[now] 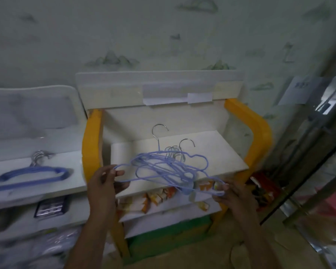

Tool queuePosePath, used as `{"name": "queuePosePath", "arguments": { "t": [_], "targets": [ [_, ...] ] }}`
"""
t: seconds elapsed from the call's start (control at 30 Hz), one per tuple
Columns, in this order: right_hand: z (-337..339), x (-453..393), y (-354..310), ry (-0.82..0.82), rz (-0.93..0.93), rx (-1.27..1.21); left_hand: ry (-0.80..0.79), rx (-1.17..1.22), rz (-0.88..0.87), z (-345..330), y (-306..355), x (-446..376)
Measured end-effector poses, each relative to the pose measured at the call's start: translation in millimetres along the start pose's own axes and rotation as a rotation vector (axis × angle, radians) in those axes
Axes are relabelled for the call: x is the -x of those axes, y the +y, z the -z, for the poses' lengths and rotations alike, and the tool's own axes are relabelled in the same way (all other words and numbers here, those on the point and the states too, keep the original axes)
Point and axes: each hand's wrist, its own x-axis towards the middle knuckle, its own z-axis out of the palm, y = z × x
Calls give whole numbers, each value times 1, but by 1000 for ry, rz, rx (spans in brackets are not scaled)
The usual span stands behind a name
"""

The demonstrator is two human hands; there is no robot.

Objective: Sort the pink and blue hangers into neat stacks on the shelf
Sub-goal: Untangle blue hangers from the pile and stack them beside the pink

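Both hands are gripping the blue hangers [163, 169] above the shelf [211, 152]: left hand [107, 183] pinching one end, right hand [229, 193] the other. Their long axis is running left to right, hooks pointing away; a finished stack [27, 175] is lying nearer the left hand.

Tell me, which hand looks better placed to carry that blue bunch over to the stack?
Probably the left hand: it grips the bunch of blue hangers on the side nearest the blue stack on the left shelf.
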Motion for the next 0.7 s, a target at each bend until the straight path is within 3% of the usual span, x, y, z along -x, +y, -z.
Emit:
{"name": "queuePosePath", "arguments": {
  "t": [0.3,0.7],
  "targets": [
    [-32,63,-12,-203,7,-121,151,-21,-28,78,15,61],
    [-159,116,-27,-400,99,-81,333,28,-110,213,54,81]
  ]
}}
